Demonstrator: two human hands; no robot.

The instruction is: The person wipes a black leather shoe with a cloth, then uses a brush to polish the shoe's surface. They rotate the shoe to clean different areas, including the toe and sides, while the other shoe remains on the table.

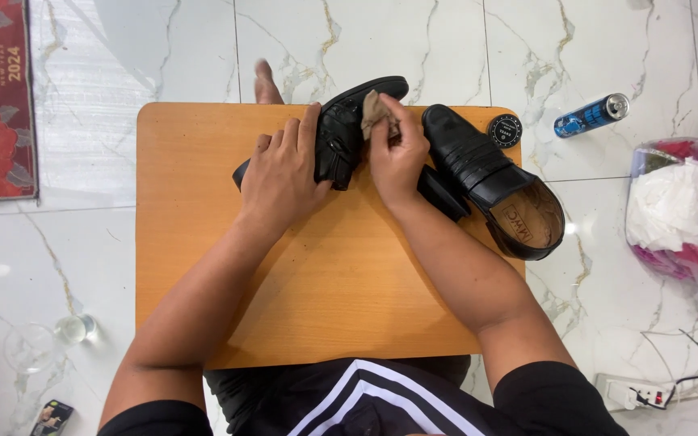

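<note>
A black leather shoe (347, 129) is lain on its side near the far edge of the small wooden worktop (203, 266), its toe reaching past that edge. It is steadied by the left hand (280, 173), which is laid flat over its heel end with the fingers (288, 133) spread apart and pressed on the upper. A small brownish cloth (379, 111) is pinched between the thumb and fingers of the right hand (397, 157), which are closed on it and held against the shoe near its toe.

A second black shoe (490, 182) is stood upright just beside the right hand, its tan insole shown and its heel hanging over the worktop's right edge. A round black polish tin (504, 130) is set at the far right corner, close to that shoe. On the marble floor (123, 48), a blue can (592, 115) is lain on its side, well apart from the worktop.
</note>
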